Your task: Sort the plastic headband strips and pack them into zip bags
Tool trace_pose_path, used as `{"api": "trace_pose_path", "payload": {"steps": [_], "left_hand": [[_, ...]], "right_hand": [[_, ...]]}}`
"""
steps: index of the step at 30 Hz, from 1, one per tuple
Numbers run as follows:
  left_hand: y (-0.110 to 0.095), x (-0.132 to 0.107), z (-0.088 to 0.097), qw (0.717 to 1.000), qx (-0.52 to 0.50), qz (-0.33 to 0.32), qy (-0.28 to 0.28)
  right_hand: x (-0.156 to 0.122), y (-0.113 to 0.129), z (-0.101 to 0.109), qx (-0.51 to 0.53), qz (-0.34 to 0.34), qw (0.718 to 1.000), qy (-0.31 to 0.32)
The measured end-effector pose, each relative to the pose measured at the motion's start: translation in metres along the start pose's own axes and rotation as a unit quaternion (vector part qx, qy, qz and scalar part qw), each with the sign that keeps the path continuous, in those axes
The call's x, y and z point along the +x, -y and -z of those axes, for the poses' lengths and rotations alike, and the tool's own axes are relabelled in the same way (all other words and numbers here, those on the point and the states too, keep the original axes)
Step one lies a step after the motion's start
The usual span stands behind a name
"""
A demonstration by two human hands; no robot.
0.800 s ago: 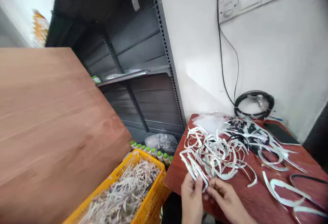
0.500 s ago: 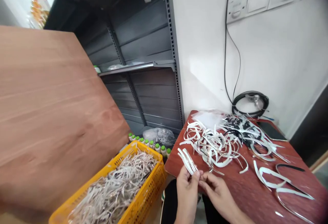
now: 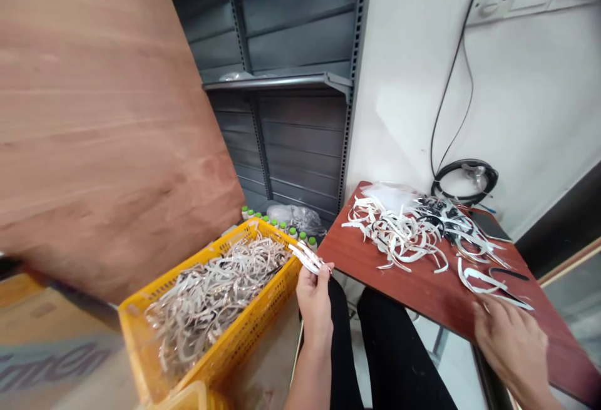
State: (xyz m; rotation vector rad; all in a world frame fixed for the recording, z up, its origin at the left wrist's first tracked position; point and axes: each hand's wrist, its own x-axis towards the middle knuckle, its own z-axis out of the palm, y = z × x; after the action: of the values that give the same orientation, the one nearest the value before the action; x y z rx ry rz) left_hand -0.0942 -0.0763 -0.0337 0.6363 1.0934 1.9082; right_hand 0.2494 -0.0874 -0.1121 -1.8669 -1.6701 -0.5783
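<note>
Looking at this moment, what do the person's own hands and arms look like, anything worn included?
The left hand and right hand wear no gloves. The left forearm shows no sleeve, watch or cable; the right forearm is mostly out of view.

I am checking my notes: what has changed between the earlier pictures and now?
The left hand, holding the bundle of white strips, moved left toward the yellow crate. The right hand released the bundle and moved right, near the loose strips. The tabletop pile stayed.

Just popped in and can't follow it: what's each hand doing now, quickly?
Left hand: closed, holding a bundle of white strips.
Right hand: at the table; whether it's gripping anything can't be told.
</note>
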Motion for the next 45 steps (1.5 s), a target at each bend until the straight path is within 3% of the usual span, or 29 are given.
{"api": "trace_pose_path", "payload": {"steps": [4, 9, 19, 29, 41, 45], "left_hand": [[-0.003, -0.009, 0.015, 1.000, -0.012, -0.009, 0.009], [-0.017, -0.014, 0.026, 0.999, -0.032, -0.029, 0.017], [-0.040, -0.013, 0.026, 0.994, -0.066, -0.062, 0.064], [-0.031, -0.001, 0.005, 0.992, -0.042, -0.042, 0.108], [-0.006, 0.031, -0.053, 0.985, -0.017, -0.034, 0.166], [-0.005, 0.031, -0.060, 0.982, -0.035, -0.036, 0.180]], "right_hand": [[-0.012, -0.011, -0.005, -0.045, -0.047, 0.998, 0.001], [-0.012, -0.008, -0.014, -0.045, -0.084, 0.995, -0.007], [-0.015, 0.009, -0.004, -0.084, -0.125, 0.988, 0.020], [-0.014, 0.004, -0.006, -0.068, -0.049, 0.996, -0.036], [-0.007, 0.002, -0.012, -0.072, -0.050, 0.996, -0.018], [-0.006, -0.001, -0.012, -0.065, -0.059, 0.996, -0.017]]}}
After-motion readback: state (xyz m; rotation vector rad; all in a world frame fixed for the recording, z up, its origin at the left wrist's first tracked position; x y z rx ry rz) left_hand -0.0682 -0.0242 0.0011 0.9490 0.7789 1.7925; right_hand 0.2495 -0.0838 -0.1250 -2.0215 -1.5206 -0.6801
